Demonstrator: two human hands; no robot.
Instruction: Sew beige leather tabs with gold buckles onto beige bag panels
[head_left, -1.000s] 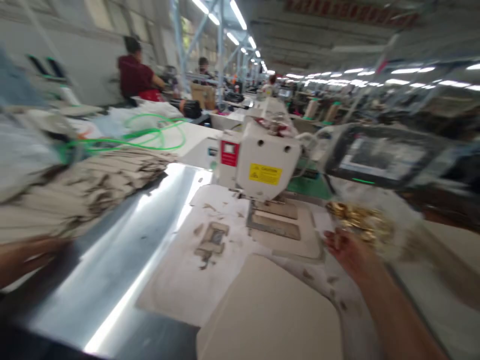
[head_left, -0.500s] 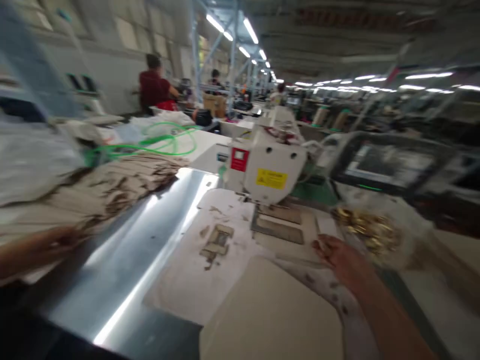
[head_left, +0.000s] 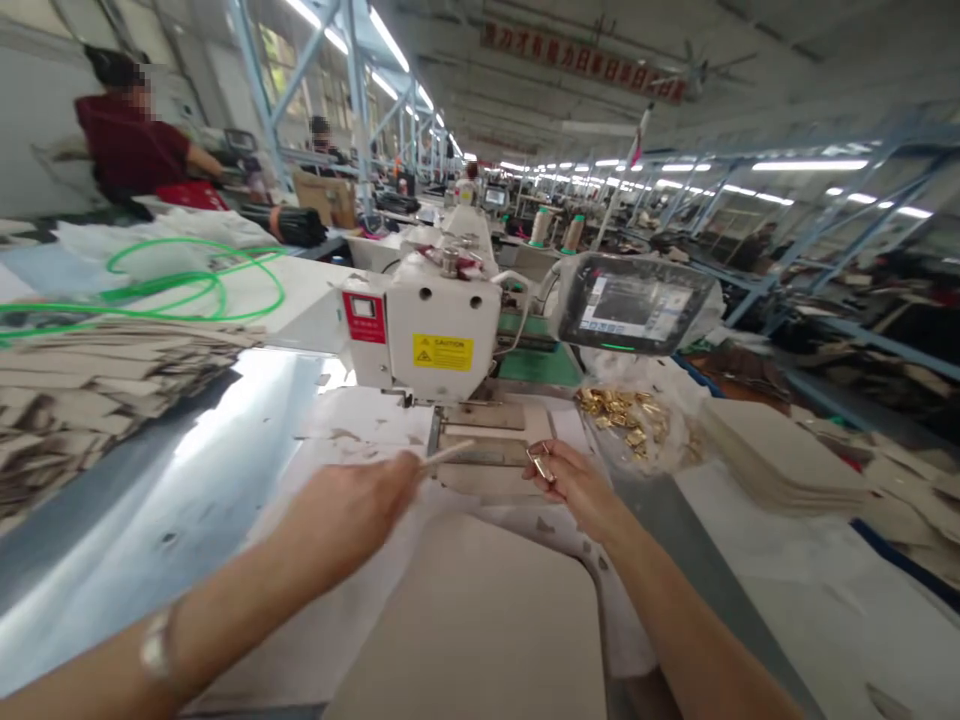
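My left hand [head_left: 346, 508] is closed round a thin beige strip [head_left: 448, 455] that points toward the clamp plate [head_left: 480, 450] under the white sewing machine [head_left: 420, 335]. My right hand [head_left: 577, 487] pinches a small gold metal buckle [head_left: 541, 464] just right of that plate. Both hands hover over the white work surface in front of the machine head. A pile of gold buckles [head_left: 624, 412] lies in clear plastic to the right of my right hand.
A stack of beige fabric pieces [head_left: 90, 390] sits at left beside a green hose [head_left: 187, 285]. A beige panel [head_left: 487, 620] lies near me. A control screen [head_left: 634, 302] stands right of the machine, flat beige pieces [head_left: 780, 460] beyond. A person in red [head_left: 127, 145] works far left.
My left hand has come from the fabric stack at left to the machine, now holding a strip. My right hand drew back from the buckle pile with one buckle. The view turned right.
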